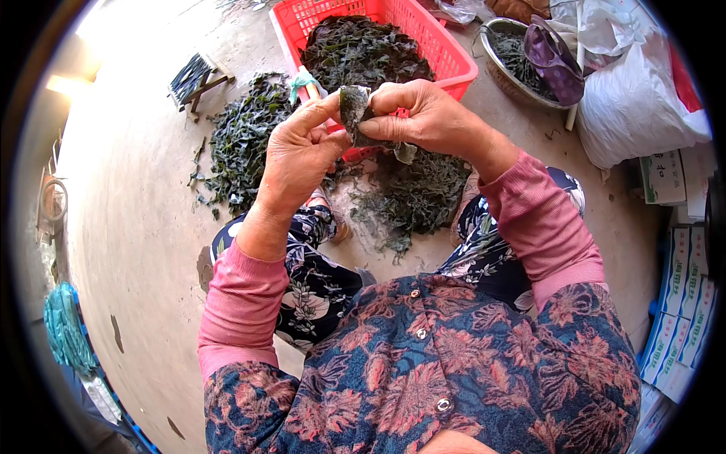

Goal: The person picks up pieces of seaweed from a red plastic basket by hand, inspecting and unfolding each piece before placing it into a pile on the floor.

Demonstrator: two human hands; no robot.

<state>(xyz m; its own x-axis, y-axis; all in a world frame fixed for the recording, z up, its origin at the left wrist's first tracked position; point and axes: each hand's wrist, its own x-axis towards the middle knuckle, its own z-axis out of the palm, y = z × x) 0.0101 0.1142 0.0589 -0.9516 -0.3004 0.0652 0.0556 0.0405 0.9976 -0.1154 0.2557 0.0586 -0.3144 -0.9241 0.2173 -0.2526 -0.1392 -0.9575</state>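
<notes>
A piece of dark dried seaweed (353, 107), its surface whitish in places, is stretched between my two hands in front of the red basket. My left hand (306, 144) pinches its left edge. My right hand (423, 117) grips the other side between thumb and fingers, and a curled end hangs below. Just beyond my left fingers a pale orange handle-like stick (312, 91) with green cloth (301, 82) tied on it shows; whether I hold it is hidden. Below my hands, a heap of greyish-green seaweed scraps (420, 193) lies on the floor between my feet.
The red plastic basket (450, 64) is full of dark seaweed. Left of it spread a loose seaweed pile (246, 144) and a small folding stool (198, 82). To the right are a metal basin (503, 72), a white sack (635, 106) and stacked white-and-blue boxes (681, 303).
</notes>
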